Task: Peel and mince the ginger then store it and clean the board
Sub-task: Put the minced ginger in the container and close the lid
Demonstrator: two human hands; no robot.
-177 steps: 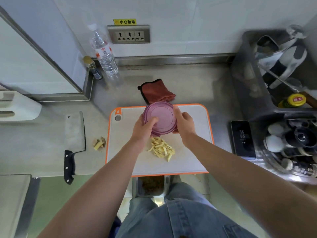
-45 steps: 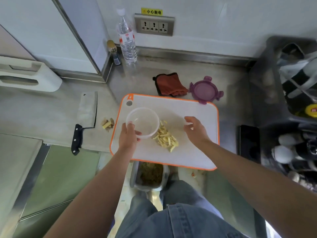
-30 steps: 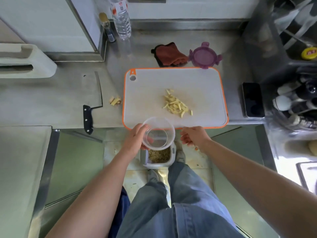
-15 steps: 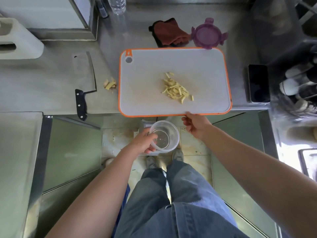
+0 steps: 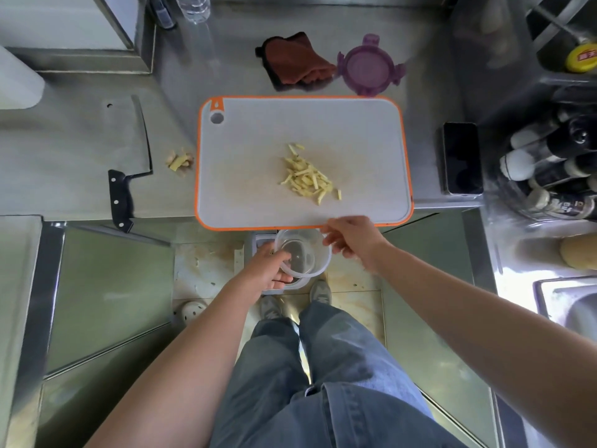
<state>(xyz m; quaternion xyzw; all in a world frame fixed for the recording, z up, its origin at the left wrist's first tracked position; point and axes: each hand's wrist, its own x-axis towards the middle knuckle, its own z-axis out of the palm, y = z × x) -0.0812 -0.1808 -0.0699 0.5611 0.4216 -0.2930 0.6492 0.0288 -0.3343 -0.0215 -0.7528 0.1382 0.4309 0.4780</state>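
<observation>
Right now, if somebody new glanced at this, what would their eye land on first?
The orange-rimmed cutting board sits on the steel counter with a pile of pale ginger strips on it. Just below its near edge, the left hand grips a clear container, the right hand close beside it. A purple lid lies behind the board, a cleaver to its left.

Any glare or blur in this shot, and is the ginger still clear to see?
Head view: the ginger on the cutting board is sharp and evenly lit; glare washes out the steel by the sink, lower right; fingertips of the right hand are slightly motion-blurred; the wide-angle lens bows the counter edges.
</observation>
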